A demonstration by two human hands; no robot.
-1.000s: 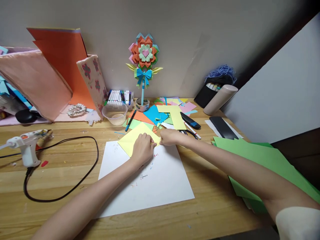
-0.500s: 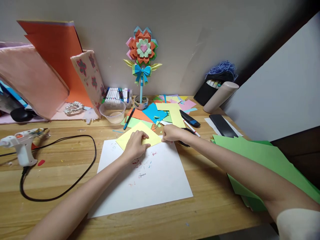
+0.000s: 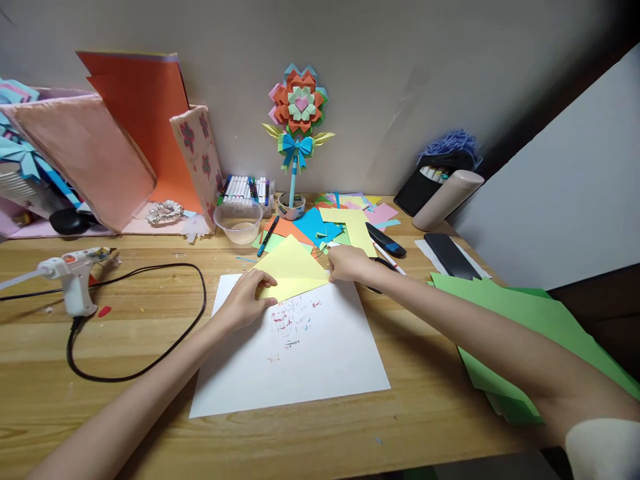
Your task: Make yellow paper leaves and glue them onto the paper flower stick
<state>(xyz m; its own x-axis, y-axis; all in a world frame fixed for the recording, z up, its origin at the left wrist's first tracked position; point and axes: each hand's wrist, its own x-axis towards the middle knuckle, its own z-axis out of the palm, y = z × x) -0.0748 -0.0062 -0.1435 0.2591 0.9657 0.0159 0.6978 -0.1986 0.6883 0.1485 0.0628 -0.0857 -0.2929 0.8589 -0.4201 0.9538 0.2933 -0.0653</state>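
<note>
A sheet of yellow paper (image 3: 291, 265) with a faint crease lies at the far edge of a white sheet (image 3: 320, 360) marked with scattered ink smudges. My left hand (image 3: 250, 295) has its thumb and fingers curled around the yellow paper's left, near edge. At the opposite corner, my right hand (image 3: 347, 264) is closed, fingertips pinching the paper; the exact grip is partly hidden. Behind the right wrist, black-handled scissors (image 3: 376, 287) are mostly covered by the forearm.
On the left, a white glue gun (image 3: 77, 283) trails a looped black cord. Paper scraps (image 3: 320, 227), a clear plastic bowl (image 3: 239, 223) and a paper flower (image 3: 300, 103) stand behind. Green sheets (image 3: 505, 320) lie beneath my right forearm, near a black phone (image 3: 451, 255).
My left hand has slid from the middle of the yellow paper to its left edge. The right hand stays at the right corner. The view has shifted slightly left.
</note>
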